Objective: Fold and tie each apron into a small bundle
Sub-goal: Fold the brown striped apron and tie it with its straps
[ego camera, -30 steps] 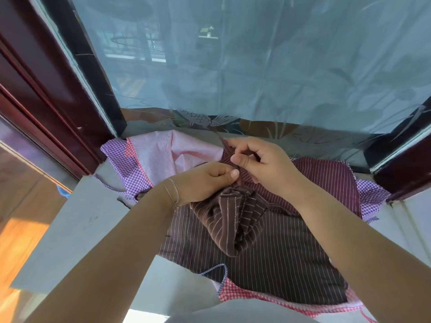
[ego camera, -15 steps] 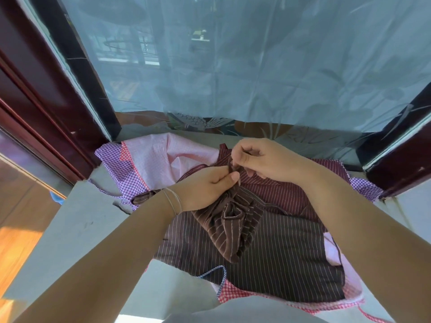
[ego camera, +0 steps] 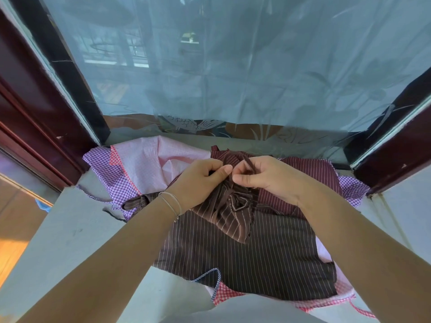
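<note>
A brown pinstriped apron, rolled into a small bundle (ego camera: 229, 212), is held up over a pile of flat aprons. My left hand (ego camera: 200, 180) pinches the bundle's brown strap (ego camera: 233, 157) at the top. My right hand (ego camera: 268, 177) pinches the same strap from the other side, with a loop of it arching over my fingers. Thumbs and forefingers of both hands almost touch. Under the bundle lies a dark brown striped apron (ego camera: 256, 262), with a maroon striped apron (ego camera: 310, 176) behind it.
A pink and purple checked apron (ego camera: 140, 166) lies at the back left, red checked cloth (ego camera: 228, 293) shows at the front. All rest on a grey ledge (ego camera: 70, 241) with dark wooden frames on both sides. A sheer curtain (ego camera: 233, 78) hangs behind.
My left hand has risen to meet the right at the top of the bundle. A loop of strap now arches over my right fingers.
</note>
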The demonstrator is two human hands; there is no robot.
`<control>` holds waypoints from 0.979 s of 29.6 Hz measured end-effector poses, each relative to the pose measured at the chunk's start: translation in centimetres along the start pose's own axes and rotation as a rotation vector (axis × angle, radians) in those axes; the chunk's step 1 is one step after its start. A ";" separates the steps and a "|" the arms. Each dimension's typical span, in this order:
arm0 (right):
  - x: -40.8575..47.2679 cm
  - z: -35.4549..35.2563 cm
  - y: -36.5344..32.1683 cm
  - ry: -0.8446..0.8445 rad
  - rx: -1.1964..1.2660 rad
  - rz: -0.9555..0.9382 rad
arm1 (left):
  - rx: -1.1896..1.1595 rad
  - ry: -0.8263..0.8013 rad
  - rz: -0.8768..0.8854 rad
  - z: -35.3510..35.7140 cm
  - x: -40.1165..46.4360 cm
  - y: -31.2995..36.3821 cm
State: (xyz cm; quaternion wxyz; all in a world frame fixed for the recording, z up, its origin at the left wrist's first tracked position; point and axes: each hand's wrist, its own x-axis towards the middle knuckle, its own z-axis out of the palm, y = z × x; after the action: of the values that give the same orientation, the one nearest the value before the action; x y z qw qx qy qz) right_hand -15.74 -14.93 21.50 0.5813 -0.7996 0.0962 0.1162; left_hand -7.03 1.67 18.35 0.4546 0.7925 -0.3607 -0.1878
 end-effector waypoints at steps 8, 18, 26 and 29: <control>-1.1 -1.9 0.0 -0.116 -0.002 0.029 | -0.048 -0.132 0.037 0.3 -0.1 1.2; -2.0 -0.8 1.3 -0.016 0.163 -0.085 | 0.021 -0.014 0.216 1.1 0.1 2.4; -2.1 0.5 1.1 0.339 -0.178 -0.176 | -0.051 0.036 0.144 1.0 1.2 3.2; -2.0 0.4 1.0 0.345 -0.019 -0.165 | -0.066 0.028 0.154 1.3 1.3 3.4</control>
State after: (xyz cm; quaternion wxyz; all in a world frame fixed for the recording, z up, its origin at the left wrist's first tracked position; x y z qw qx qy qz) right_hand -17.97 -14.79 21.04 0.5561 -0.8184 0.1273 -0.0696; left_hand -8.33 -1.20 20.57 0.4987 0.7495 -0.4076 -0.1528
